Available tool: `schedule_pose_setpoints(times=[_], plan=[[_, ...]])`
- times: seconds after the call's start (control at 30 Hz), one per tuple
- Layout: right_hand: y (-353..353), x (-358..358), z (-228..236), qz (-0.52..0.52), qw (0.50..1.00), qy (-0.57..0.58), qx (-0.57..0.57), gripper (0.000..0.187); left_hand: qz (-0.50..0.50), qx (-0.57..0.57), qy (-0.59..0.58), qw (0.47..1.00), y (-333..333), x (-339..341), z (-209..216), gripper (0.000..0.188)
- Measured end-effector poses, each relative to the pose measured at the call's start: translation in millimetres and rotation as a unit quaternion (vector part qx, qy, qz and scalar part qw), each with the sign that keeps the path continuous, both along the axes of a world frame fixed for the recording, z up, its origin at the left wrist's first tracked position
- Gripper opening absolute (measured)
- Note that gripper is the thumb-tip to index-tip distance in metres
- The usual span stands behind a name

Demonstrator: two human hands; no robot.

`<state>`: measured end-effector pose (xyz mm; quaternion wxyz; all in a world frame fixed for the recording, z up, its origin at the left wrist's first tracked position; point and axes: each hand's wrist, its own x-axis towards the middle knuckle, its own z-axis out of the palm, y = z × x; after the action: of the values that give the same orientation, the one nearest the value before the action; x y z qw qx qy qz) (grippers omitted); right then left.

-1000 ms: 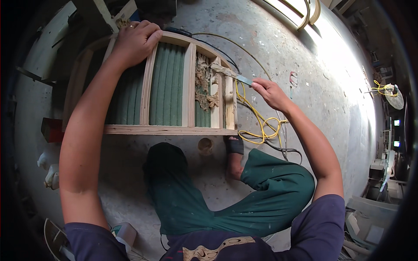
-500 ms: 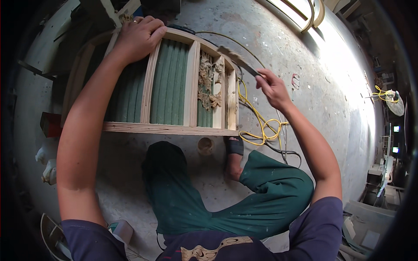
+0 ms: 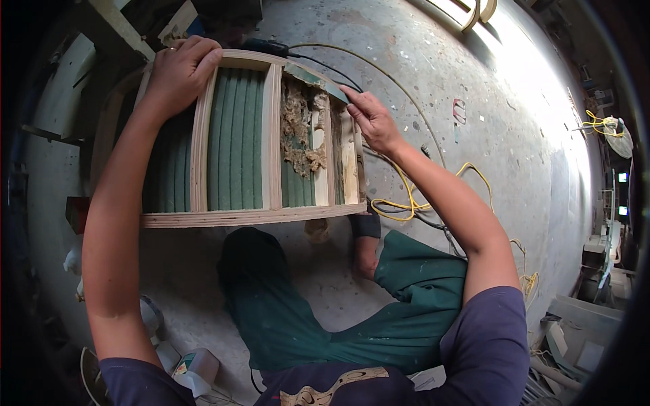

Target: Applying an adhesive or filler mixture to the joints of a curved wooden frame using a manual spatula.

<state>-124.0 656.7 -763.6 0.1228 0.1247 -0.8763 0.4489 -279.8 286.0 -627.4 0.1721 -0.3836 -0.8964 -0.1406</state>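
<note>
A curved plywood frame [image 3: 273,135] with crosswise ribs stands before me, green ribbed slats [image 3: 235,142] showing between the ribs. My left hand [image 3: 181,78] is closed over its far curved rail at the left, thumb along a rib. In my right hand [image 3: 374,123] is a flat, thin greenish strip [image 3: 313,79], pinched at its right end. The strip lies against the far rail toward the right, beside lumpy brown paste [image 3: 296,128] smeared over the slats and a rib. The paste looks rough and fibrous. The strip's underside is hidden.
A yellow cable [image 3: 404,211] coils on the floor right of the frame. A dark corded tool [image 3: 267,47] sits beyond the far rail. Below the near rail stands a small round container [image 3: 317,232]. A plastic jug [image 3: 198,369] is at lower left; curved wooden pieces [image 3: 474,17] lie far off.
The frame has shifted left in view, with my left hand still on its rail. My right hand has moved left and brought the strip from above the right end down against the far rail.
</note>
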Motion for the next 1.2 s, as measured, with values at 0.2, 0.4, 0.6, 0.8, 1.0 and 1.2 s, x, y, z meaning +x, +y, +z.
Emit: schedule_pose_setpoints(times=[0.2,0.4,0.6,0.8,1.0,1.2], plan=[[32.2,8.3,14.0,0.035,0.994,-0.089,0.061,0.041,0.001,-0.003,-0.01,1.0,-1.6,-0.1,1.7,0.03],[62.1,29.2,36.1,0.042,0.982,-0.154,0.103,0.038,0.0,-0.005,0.036,0.999,-1.8,-4.3,-6.7,0.03],[73.6,37.7,68.1,0.045,0.973,-0.184,0.133,0.037,0.018,-0.012,0.03,0.999,-4.3,0.2,-5.9,0.032],[79.8,48.8,82.1,-0.018,0.976,-0.181,0.121,0.037,0.055,-0.035,-0.033,0.997,-6.8,-0.5,-5.5,0.037],[22.0,33.4,43.1,-0.027,0.982,-0.174,-0.069,0.031,0.035,-0.034,-0.028,0.998,-4.0,-0.6,-4.7,0.035],[-21.1,29.6,22.6,-0.056,0.996,-0.067,0.025,0.028,0.011,-0.016,0.011,1.0,-2.8,-3.6,-5.0,0.031]])
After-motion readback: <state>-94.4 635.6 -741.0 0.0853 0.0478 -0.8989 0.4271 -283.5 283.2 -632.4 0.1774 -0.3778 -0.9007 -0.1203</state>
